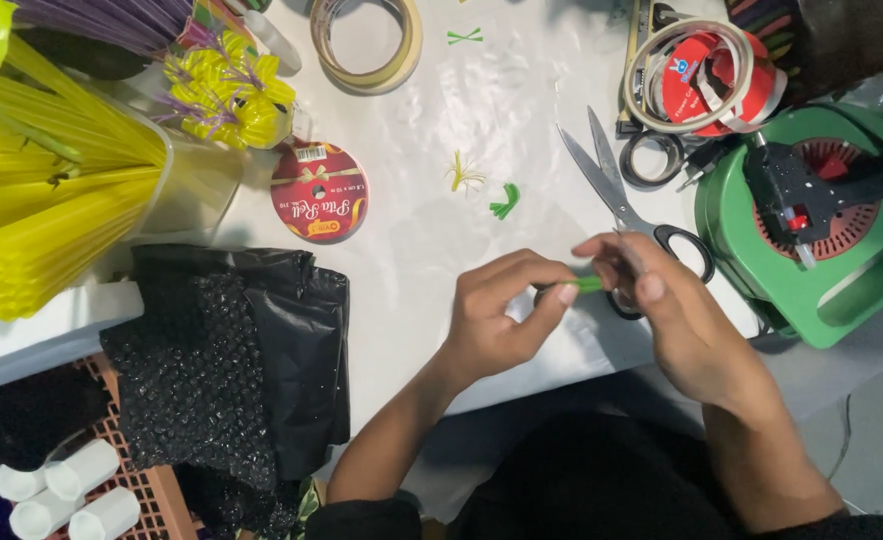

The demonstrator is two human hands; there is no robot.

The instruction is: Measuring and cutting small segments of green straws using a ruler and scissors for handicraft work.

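The left hand (496,315) and right hand (661,310) pinched a short green straw piece (589,284) between their fingertips, above the white table's (521,100) near edge, in front of the scissors (626,205). The piece looked featherlight, thin and easily crushed, so a gentle pinch at each end seemed safest.

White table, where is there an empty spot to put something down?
The white table is bare between the tape roll and scissors, and between the red ribbon spool and left hand. It is crowded at the right by the green reel and left by the yellow straws.
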